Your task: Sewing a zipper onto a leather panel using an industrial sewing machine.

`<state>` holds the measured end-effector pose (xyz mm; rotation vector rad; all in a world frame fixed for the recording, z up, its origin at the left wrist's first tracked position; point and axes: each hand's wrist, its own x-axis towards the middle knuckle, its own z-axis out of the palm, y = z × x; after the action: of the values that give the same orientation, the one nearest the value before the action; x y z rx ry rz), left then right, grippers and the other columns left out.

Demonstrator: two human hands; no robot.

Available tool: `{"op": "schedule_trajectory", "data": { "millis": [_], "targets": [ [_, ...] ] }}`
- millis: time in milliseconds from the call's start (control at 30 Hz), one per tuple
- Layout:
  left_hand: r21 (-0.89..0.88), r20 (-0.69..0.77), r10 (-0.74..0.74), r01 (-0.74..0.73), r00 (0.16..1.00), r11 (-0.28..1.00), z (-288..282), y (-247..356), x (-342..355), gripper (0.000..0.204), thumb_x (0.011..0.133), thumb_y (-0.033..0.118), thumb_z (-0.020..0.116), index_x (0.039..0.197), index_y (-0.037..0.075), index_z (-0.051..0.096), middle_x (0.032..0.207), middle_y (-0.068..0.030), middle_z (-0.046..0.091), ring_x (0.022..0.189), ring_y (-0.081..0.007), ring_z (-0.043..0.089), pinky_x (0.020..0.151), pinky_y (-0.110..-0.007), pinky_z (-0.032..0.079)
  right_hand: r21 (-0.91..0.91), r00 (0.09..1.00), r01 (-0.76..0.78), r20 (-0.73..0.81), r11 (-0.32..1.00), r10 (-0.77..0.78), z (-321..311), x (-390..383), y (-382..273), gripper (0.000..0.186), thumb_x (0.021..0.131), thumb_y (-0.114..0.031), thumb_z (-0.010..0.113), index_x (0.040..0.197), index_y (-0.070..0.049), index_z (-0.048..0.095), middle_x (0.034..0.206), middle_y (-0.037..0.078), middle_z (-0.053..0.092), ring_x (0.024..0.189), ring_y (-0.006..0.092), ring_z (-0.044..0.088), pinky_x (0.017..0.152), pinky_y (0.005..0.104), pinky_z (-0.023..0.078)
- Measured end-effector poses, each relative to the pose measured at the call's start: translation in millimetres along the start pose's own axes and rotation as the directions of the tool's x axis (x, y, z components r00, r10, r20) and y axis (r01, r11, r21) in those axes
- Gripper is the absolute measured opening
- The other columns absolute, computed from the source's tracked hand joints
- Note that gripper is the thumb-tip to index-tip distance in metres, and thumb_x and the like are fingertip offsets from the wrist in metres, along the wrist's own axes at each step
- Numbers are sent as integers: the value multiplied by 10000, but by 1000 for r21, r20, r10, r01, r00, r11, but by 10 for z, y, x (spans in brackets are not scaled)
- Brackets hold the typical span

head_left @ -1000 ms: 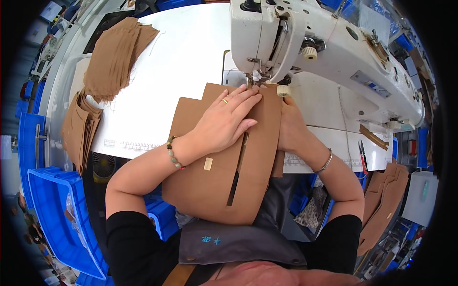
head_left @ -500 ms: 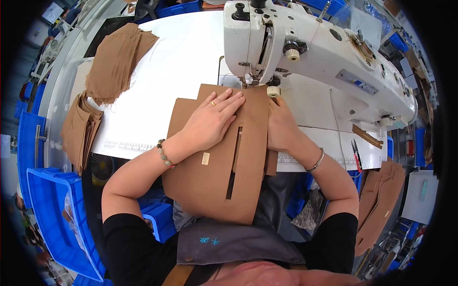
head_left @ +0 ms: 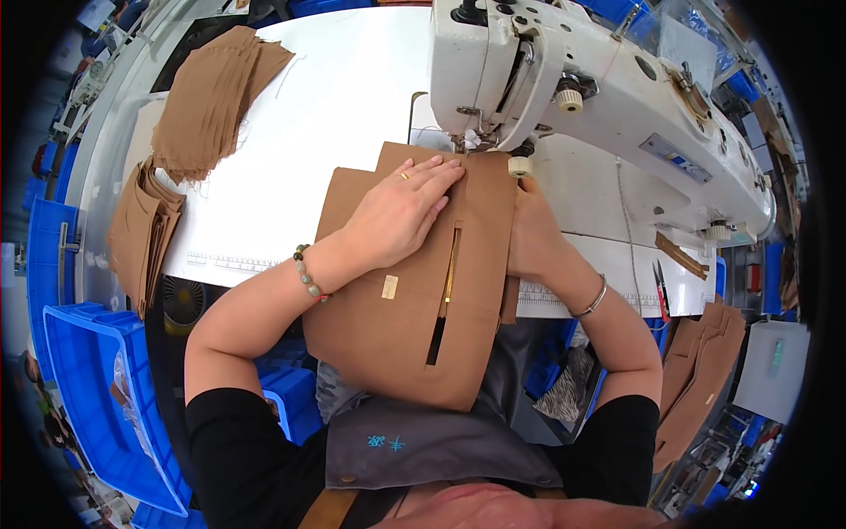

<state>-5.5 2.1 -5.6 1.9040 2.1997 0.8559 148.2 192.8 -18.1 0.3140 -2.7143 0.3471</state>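
Observation:
A brown fabric panel with a long slot lies under the needle end of a white sewing machine, its near part hanging off the table over my lap. Brass zipper teeth show in the slot's upper part; the lower part looks dark. My left hand presses flat on the panel, fingers stretched together toward the needle. At the panel's right edge, just below the presser foot area, my right hand grips the edge; its fingertips are partly hidden. A second brown layer peeks out beneath the panel.
Stacked brown pieces and folded brown pieces lie at left. Blue bins stand below them. On the right are red-handled snips, a brown strip and hanging brown panels.
The brass zipper teeth now show in the slot, where it looked mostly dark before. Machine and panel sit slightly farther right in the picture. Both hands keep their places on the panel.

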Motion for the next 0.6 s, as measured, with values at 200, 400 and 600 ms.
{"op": "schedule_trajectory", "data": {
  "millis": [200,400,600],
  "targets": [
    [141,-27,34,-30,999,990,56,10,4,464,1013,76,551,1472,14,510,1496,-160,573,1414,-353,516,1178,-505,409,-27,1000,-25,-15,999,24,55,10,-24,480,867,-393,709,1236,-86,702,1297,144,682,1277,358,605,1191,629,313],
    [157,-8,26,-25,1000,987,35,19,-1,461,1015,102,556,1466,16,514,1517,-150,555,1438,-339,493,1185,-496,394,19,997,-60,-50,998,61,60,15,-23,469,904,-425,716,1220,-79,713,1267,140,701,1269,356,613,1205,609,307],
    [196,27,-22,17,999,980,33,49,10,470,1022,112,555,1483,46,494,1537,-136,538,1470,-326,464,1199,-549,368,24,997,-80,-20,997,80,47,7,-27,479,893,-431,734,1214,-76,719,1270,146,699,1269,360,612,1206,611,303]
  ]
}}
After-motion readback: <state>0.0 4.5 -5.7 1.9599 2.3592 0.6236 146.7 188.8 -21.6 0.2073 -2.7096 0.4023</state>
